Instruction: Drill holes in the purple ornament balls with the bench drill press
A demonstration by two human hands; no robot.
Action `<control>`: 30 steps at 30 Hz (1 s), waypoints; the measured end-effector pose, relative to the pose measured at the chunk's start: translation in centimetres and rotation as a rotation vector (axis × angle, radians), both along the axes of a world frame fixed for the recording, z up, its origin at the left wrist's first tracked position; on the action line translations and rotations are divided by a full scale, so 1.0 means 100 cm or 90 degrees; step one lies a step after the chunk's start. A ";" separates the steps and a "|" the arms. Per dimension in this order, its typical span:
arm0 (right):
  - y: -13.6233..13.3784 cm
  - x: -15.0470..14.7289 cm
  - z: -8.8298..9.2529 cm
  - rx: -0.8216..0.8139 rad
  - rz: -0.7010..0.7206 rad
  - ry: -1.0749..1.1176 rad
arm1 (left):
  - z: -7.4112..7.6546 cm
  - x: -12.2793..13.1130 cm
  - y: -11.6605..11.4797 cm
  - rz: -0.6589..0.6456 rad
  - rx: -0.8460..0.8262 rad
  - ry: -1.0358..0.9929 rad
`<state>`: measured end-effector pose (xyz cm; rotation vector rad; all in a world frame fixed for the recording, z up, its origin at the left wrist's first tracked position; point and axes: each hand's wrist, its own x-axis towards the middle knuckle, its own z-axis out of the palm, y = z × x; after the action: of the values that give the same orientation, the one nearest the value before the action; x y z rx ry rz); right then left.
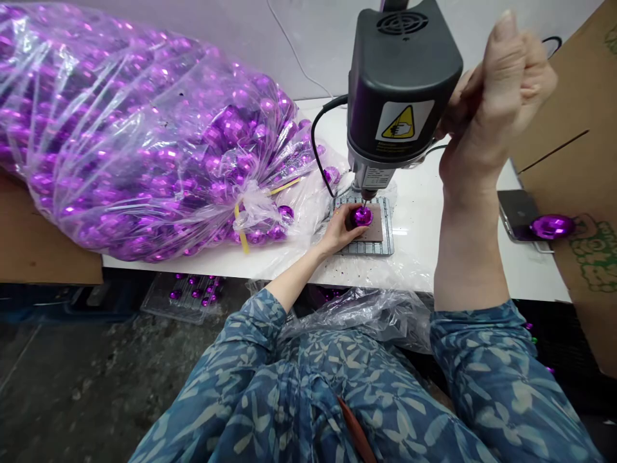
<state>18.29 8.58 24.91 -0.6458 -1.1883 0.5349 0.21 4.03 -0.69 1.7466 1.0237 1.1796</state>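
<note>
My left hand (339, 229) pinches a shiny purple faceted ball (362, 217) between thumb and fingers. The ball rests on a brown board (373, 230) that lies on the slotted metal base (387, 247) of a bench drill press (402, 83). Right above the ball is the drill's chuck (369, 194), its thin bit reaching down to the ball's top; I cannot tell how deep it goes. My right hand (501, 103) is raised and closed at the right side of the motor housing, around the press's lever, which the hand mostly hides.
A large clear bag (144, 141) of purple balls fills the left of the white table (419, 225), with loose balls by its tied neck. At right are a dark phone-like device (518, 212), another purple ball (553, 226) and a cardboard box (573, 148). Plastic film drapes over the front edge.
</note>
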 end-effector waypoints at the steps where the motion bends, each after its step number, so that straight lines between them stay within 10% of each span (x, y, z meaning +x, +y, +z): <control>1: -0.002 -0.001 0.000 0.009 0.003 0.003 | 0.000 -0.001 0.000 -0.003 0.002 0.002; 12: -0.022 -0.009 -0.009 0.069 -0.034 0.047 | -0.003 0.002 0.002 -0.001 -0.003 0.015; 30: -0.041 -0.005 -0.071 0.214 -0.099 0.054 | 0.007 0.001 -0.003 -0.005 0.005 0.051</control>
<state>17.80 4.49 17.76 -0.4177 -1.1045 0.2209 0.31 3.77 0.00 1.8146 1.0593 1.1183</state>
